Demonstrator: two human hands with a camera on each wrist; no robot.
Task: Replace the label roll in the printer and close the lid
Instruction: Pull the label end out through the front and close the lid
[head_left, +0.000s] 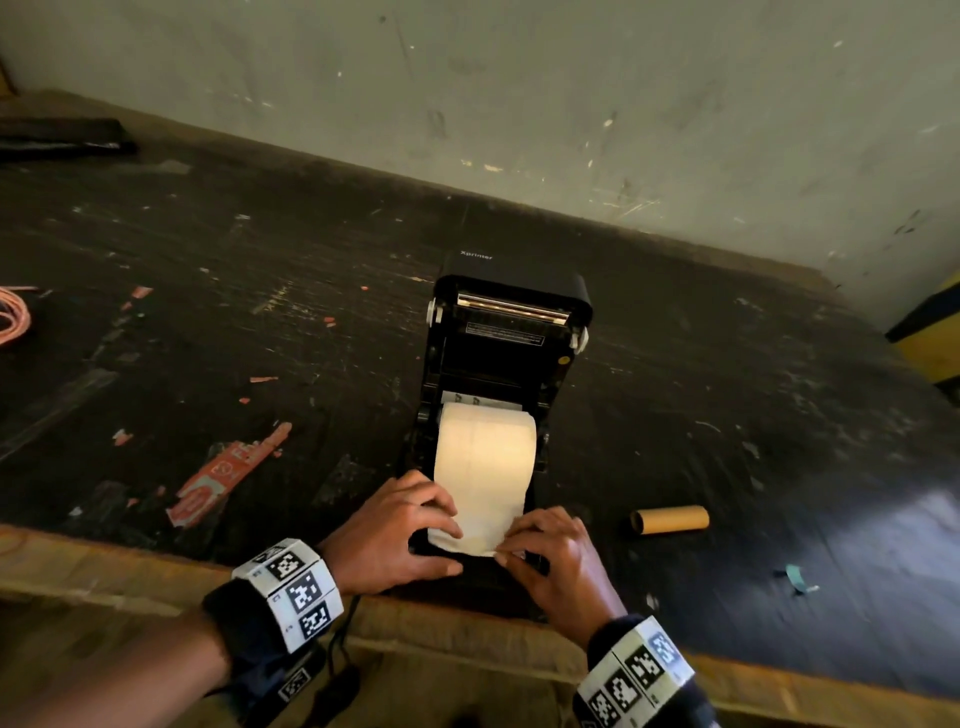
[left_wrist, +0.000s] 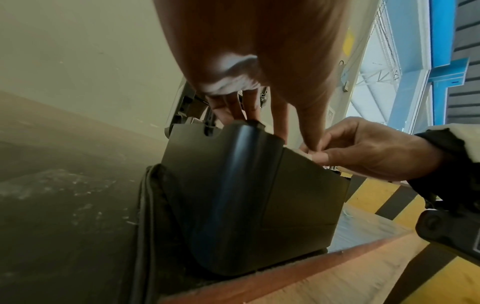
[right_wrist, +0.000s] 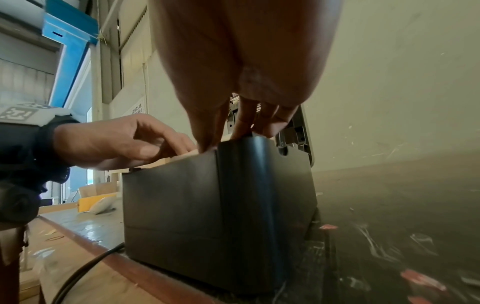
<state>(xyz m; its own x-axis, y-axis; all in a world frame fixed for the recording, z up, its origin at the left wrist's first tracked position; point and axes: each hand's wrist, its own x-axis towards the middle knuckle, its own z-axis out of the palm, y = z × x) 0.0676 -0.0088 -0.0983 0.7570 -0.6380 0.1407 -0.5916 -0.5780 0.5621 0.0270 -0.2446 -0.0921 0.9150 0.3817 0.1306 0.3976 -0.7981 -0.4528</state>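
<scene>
The white label roll (head_left: 485, 447) sits in the open bay of the black printer (head_left: 498, 364), its lid (head_left: 511, 299) tipped back beyond my fingertips, a loose strip running down toward me. My left hand (head_left: 400, 530) and right hand (head_left: 556, 556) each pinch a corner of that strip at the printer's front edge. An empty cardboard core (head_left: 670, 519) lies on the table (head_left: 208, 291) just right of my right hand.

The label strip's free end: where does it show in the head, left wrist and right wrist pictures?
Head: label strip's free end at bottom centre, held between left hand and right hand.
Left wrist: only a pale sliver at the right hand's fingertips.
Right wrist: pale edge under the left hand's fingers.
Shared landmark: the printer's black front wall.
</scene>
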